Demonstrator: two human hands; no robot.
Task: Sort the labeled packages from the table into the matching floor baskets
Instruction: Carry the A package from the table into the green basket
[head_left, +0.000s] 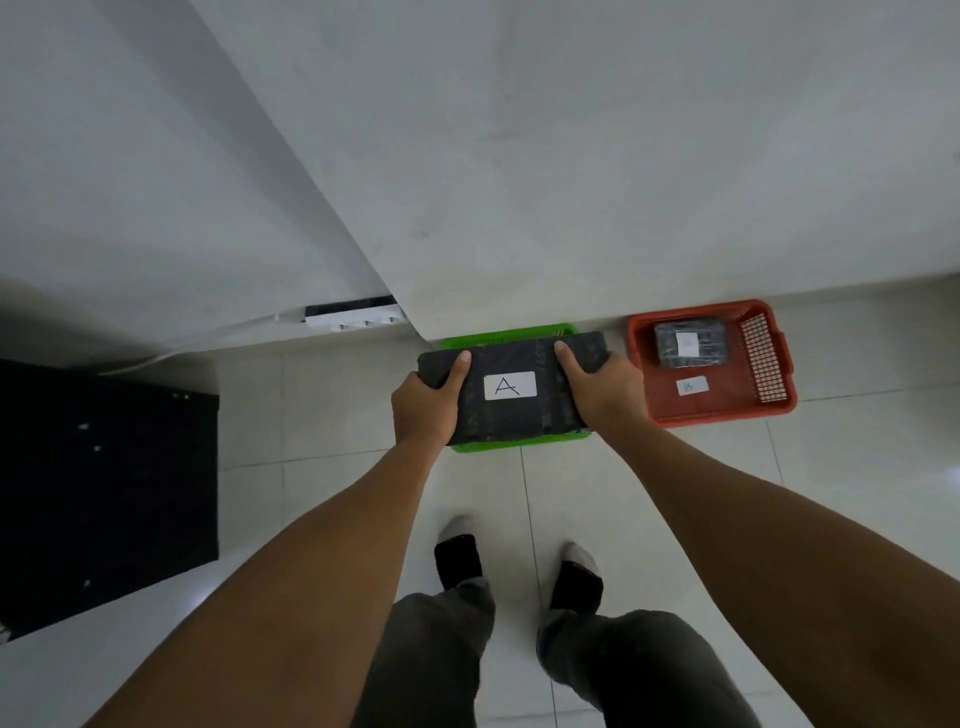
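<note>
Holding a dark wrapped package (511, 387) over the green basket (511, 332) on the floor, both hands are gripping its ends. Left hand (426, 405) is clamped on the left end, thumb lying across the top; right hand (605, 389) is clamped on the right end, thumb likewise on top. Package is lying flat, long axis running left to right, white label reading "A" (509, 386) facing up and upright to the wearer. Green basket is showing only at its far rim and near edge. Orange basket (711, 410) is sitting just right of it against the wall base, carrying a smaller dark package (691, 343) in its far left corner and a white label (692, 385) on its bottom.
</note>
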